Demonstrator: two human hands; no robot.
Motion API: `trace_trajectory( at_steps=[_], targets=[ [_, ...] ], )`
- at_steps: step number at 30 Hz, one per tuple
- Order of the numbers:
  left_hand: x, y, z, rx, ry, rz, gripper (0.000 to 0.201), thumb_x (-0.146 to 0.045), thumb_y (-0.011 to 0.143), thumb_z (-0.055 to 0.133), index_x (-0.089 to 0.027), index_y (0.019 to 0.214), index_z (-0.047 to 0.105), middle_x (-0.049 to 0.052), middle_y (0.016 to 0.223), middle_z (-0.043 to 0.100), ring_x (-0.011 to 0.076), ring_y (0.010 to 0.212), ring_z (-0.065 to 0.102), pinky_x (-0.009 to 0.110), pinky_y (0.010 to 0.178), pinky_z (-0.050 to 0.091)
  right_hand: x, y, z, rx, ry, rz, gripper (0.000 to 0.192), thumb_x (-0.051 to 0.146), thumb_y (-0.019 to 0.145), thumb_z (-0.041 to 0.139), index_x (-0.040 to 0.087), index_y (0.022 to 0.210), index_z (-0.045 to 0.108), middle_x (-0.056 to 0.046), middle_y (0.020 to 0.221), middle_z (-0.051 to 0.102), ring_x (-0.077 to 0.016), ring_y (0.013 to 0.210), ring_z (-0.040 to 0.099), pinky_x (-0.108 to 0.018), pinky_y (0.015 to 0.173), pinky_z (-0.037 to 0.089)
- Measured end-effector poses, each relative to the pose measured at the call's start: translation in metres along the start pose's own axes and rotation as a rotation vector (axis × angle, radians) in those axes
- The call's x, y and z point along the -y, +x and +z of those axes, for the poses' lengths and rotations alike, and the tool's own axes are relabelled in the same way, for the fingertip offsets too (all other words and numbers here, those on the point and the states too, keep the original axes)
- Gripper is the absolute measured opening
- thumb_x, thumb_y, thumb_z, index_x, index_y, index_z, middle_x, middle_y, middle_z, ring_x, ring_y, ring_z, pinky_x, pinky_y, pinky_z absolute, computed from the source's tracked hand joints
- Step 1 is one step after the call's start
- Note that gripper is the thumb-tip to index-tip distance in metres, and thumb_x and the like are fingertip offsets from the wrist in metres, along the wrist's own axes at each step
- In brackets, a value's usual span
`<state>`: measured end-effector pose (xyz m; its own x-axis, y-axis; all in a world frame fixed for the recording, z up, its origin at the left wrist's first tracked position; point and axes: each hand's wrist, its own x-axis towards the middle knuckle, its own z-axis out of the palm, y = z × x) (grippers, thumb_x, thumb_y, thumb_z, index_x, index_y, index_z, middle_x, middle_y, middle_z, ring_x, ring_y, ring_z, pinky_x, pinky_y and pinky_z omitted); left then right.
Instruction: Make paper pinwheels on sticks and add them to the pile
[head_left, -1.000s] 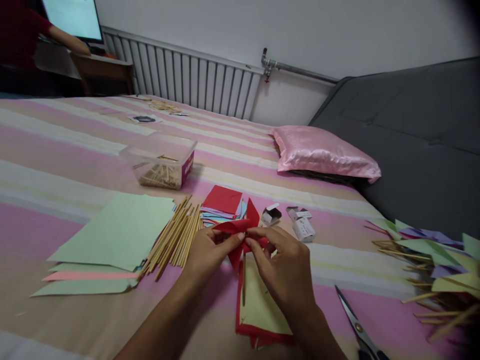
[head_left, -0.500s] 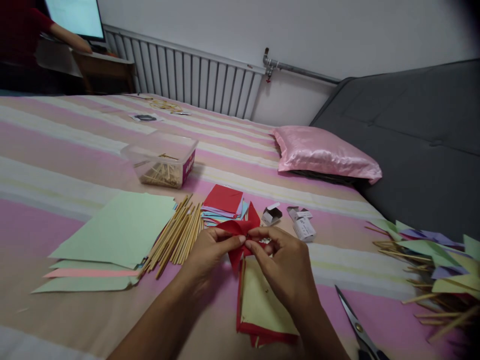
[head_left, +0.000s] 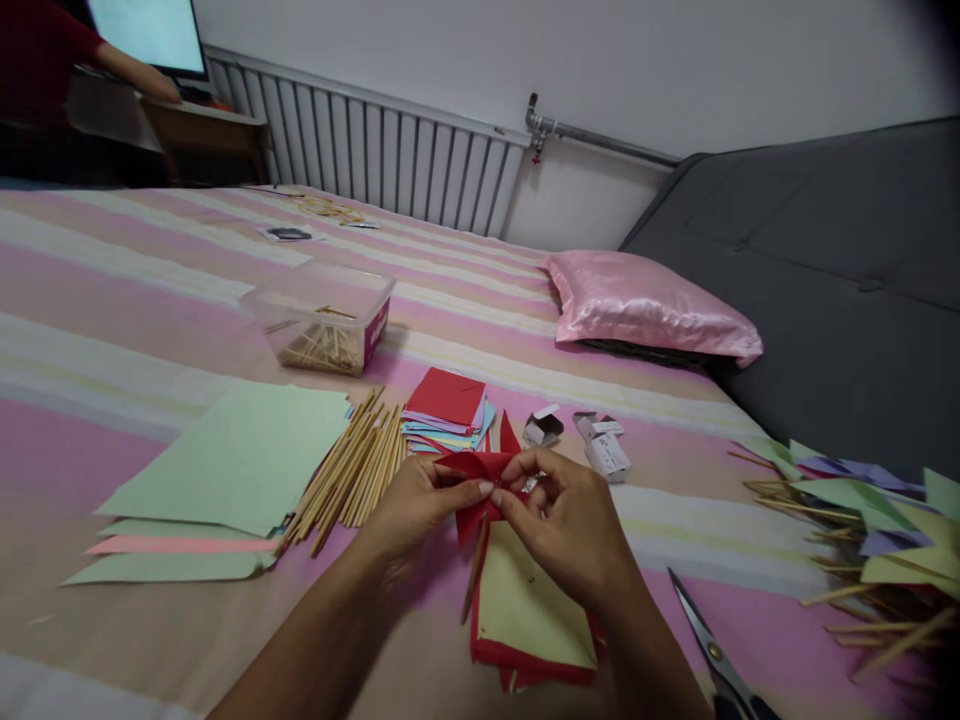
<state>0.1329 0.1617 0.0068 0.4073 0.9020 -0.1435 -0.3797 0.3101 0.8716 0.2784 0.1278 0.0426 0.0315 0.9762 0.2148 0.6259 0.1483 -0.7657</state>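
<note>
item — red paper pinwheel (head_left: 480, 478), folded, held above the striped bedcover (head_left: 150, 330) near the front middle of the view.

grip: left hand (head_left: 420, 500) pinches the pinwheel's left side between thumb and fingers; right hand (head_left: 570, 530) pinches at its centre with thumb and forefinger, the other fingers curled. both hands are closed on the paper, fingertips almost touching.

stick: a thin wooden stick (head_left: 475, 572) hangs from behind the pinwheel, its long axis running down and slightly left toward the person, lower end over the bedcover beside a yellow-on-red paper stack (head_left: 525, 620). the right hand sits nearer the joint of paper and stick; the left is just beside it.

about the hands:
- bundle of wooden sticks (head_left: 352, 470), left of the hands, lying lengthwise away from the person
- small stack of coloured squares (head_left: 446, 410), red on top, just beyond the pinwheel
- green sheets (head_left: 232, 460) at far left
- clear tub (head_left: 322, 320) with more sticks, farther back
- small white boxes (head_left: 600, 445), right of the squares
- scissors (head_left: 712, 650), lower right, blades pointing up-left, handles cut off by the frame
- finished pinwheels (head_left: 862, 530) at the right edge, partly out of view
- pink pillow (head_left: 645, 305), well apart

hidden: whether a pin or fastener sits at the centre is not legible; the fingers cover it. how the stick joins the paper cannot be seen.
</note>
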Motion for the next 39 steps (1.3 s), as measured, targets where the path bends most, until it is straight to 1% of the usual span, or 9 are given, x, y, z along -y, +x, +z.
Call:
trace_trajectory(
  at_steps=[6,12,16,19,21,25,28,33,39],
  targets=[
    [-0.002,0.0,0.002,0.024,-0.002,0.005,0.02,-0.019,0.059,0.077,-0.013,0.077,0.074,0.006,0.069,0.07,0.0131,0.065,0.058,0.025,0.068,0.043,0.0,0.0,0.003,-0.011,0.044,0.049,0.006,0.021,0.065,0.062,0.017,0.069,0.058,0.003,0.058,0.058,-0.0054,0.039,0.043,-0.017,0.039,0.033],
    [-0.004,0.0,0.002,-0.039,0.042,0.018,0.019,-0.018,0.056,0.078,-0.013,0.074,0.074,0.005,0.064,0.069,0.0122,0.061,0.057,0.023,0.063,0.042,0.0,-0.002,0.006,-0.069,0.07,0.078,0.008,0.023,0.066,0.061,0.017,0.073,0.061,0.002,0.057,0.059,-0.0069,0.041,0.048,-0.018,0.042,0.038],
    [-0.006,0.0,0.003,-0.043,0.08,0.03,0.02,-0.017,0.054,0.077,-0.013,0.074,0.074,0.004,0.062,0.068,0.0114,0.06,0.055,0.021,0.059,0.041,-0.001,0.0,0.009,-0.078,0.061,0.074,0.007,0.022,0.064,0.06,0.017,0.068,0.059,0.005,0.046,0.051,-0.0073,0.038,0.046,-0.018,0.04,0.037],
    [-0.006,0.0,0.004,-0.025,0.138,0.054,0.019,-0.013,0.053,0.074,-0.013,0.072,0.074,0.002,0.061,0.066,0.0111,0.06,0.054,0.02,0.058,0.041,-0.001,0.001,0.011,-0.091,0.062,0.075,0.007,0.02,0.06,0.06,0.018,0.064,0.055,0.007,0.043,0.048,-0.0072,0.037,0.045,-0.018,0.039,0.036],
    [-0.005,0.0,0.004,-0.02,0.183,0.066,0.023,-0.008,0.051,0.072,-0.013,0.073,0.073,0.001,0.061,0.064,0.0107,0.059,0.053,0.02,0.057,0.04,-0.001,0.002,0.011,-0.1,0.077,0.079,0.007,0.018,0.059,0.059,0.018,0.063,0.053,0.007,0.044,0.049,-0.0075,0.038,0.046,-0.018,0.04,0.037],
    [-0.004,0.0,0.007,-0.017,0.198,0.076,0.034,-0.003,0.05,0.07,-0.015,0.081,0.072,0.0,0.068,0.067,0.0112,0.062,0.056,0.02,0.06,0.042,0.0,0.001,0.012,-0.095,0.124,0.097,0.008,0.017,0.058,0.057,0.019,0.064,0.051,0.005,0.048,0.053,-0.0089,0.041,0.05,-0.018,0.041,0.039],
    [-0.003,-0.001,0.009,-0.022,0.207,0.075,0.032,-0.002,0.05,0.068,-0.014,0.08,0.071,0.001,0.069,0.068,0.0114,0.062,0.058,0.021,0.062,0.043,0.0,0.001,0.013,-0.091,0.131,0.105,0.008,0.016,0.057,0.056,0.019,0.062,0.05,0.005,0.049,0.052,-0.0089,0.041,0.05,-0.018,0.041,0.04],
    [-0.001,-0.002,0.011,-0.064,0.234,0.086,0.032,0.0,0.051,0.065,-0.013,0.079,0.071,0.001,0.068,0.068,0.0121,0.063,0.059,0.021,0.062,0.044,0.002,0.0,0.013,-0.086,0.125,0.095,0.009,0.014,0.055,0.054,0.019,0.059,0.047,0.005,0.049,0.051,-0.0083,0.043,0.049,-0.019,0.042,0.04],
    [-0.002,-0.003,0.014,-0.062,0.255,0.118,0.031,0.0,0.052,0.064,-0.014,0.079,0.071,0.002,0.07,0.069,0.0127,0.065,0.06,0.022,0.065,0.045,0.003,0.0,0.013,-0.067,0.158,0.096,0.008,0.014,0.055,0.053,0.019,0.059,0.047,0.005,0.051,0.05,-0.0079,0.043,0.048,-0.019,0.042,0.039]
  ],
)
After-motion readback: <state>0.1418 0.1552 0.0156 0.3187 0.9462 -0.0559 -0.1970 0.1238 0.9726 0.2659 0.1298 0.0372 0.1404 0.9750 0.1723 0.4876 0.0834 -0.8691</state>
